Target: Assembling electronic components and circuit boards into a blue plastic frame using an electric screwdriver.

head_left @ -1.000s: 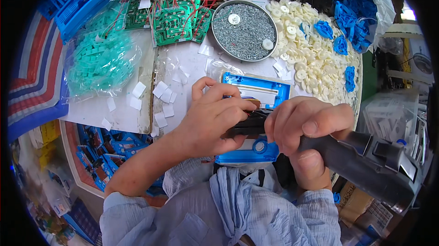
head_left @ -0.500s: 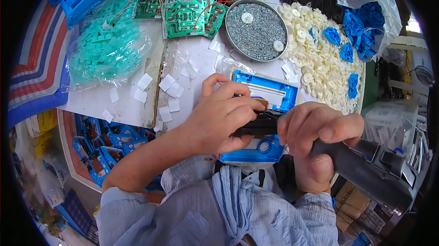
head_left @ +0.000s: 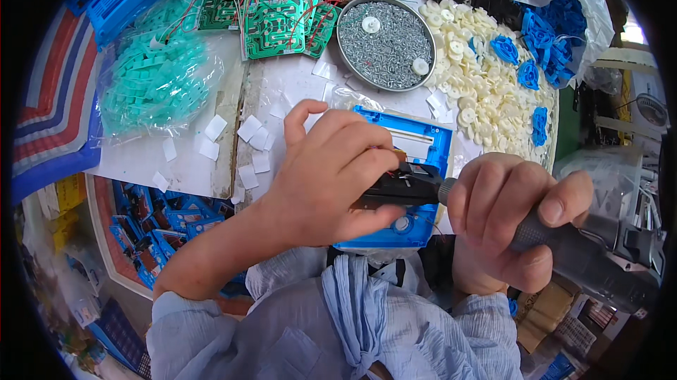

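My left hand [head_left: 324, 179] grips a black plastic part [head_left: 396, 189] between thumb and fingers. A bit of brown board shows by its fingertips. In my right hand [head_left: 497, 214] is a dark grey electric screwdriver [head_left: 585, 260], fingers wrapped round its body. Its ribbed collar points left at the right end of the black part; whether the bit touches a screw I cannot tell. Under both hands lies an open blue plastic casing [head_left: 416, 235], partly hidden by the left hand and the black part.
Beyond the casing stands a round metal bowl [head_left: 340, 45] of small screws, beside a heap of cream plastic discs [head_left: 479, 98]. Green circuit boards [head_left: 275, 27] with red wires and a bag of turquoise pieces [head_left: 151, 91] lie back left. Blue assemblies [head_left: 169, 239] fill a bin lower left.
My right hand and the screwdriver have moved right, away from the black part, and the collar now shows. My left hand still holds the part. The view has shifted slightly.
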The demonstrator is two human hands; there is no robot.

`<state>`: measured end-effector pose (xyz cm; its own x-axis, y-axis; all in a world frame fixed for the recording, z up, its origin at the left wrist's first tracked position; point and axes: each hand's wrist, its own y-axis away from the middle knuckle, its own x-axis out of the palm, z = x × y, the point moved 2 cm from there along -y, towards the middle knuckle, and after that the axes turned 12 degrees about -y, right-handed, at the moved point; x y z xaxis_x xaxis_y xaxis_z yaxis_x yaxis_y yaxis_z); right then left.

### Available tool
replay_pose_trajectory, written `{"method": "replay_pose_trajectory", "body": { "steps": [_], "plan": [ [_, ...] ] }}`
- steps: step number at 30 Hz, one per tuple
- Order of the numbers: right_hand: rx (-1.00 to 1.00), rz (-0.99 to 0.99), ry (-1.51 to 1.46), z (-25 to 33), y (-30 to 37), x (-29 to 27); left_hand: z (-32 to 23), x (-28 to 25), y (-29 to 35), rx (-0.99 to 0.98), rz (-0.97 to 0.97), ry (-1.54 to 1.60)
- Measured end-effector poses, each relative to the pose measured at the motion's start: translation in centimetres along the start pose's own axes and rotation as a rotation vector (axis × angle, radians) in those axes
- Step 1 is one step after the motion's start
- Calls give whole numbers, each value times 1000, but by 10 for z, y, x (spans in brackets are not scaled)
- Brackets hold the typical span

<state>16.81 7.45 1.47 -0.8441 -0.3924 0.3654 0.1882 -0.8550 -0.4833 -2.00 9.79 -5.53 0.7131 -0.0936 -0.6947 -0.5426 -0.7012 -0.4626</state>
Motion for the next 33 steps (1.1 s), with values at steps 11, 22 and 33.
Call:
{"method": "replay_pose_trajectory", "body": {
  "steps": [11, 22, 33],
  "plan": [
    [45, 14, -98, 10, -8, 0, 0, 1, -14, 109, -22, -54],
    [73, -15, -255, 13, -9, 0, -3, 7, -4, 120, -85, 50],
    [30, -5, -81, 0, 15, -8, 11, 17, 11, 190, 112, -130]
  ]
}}
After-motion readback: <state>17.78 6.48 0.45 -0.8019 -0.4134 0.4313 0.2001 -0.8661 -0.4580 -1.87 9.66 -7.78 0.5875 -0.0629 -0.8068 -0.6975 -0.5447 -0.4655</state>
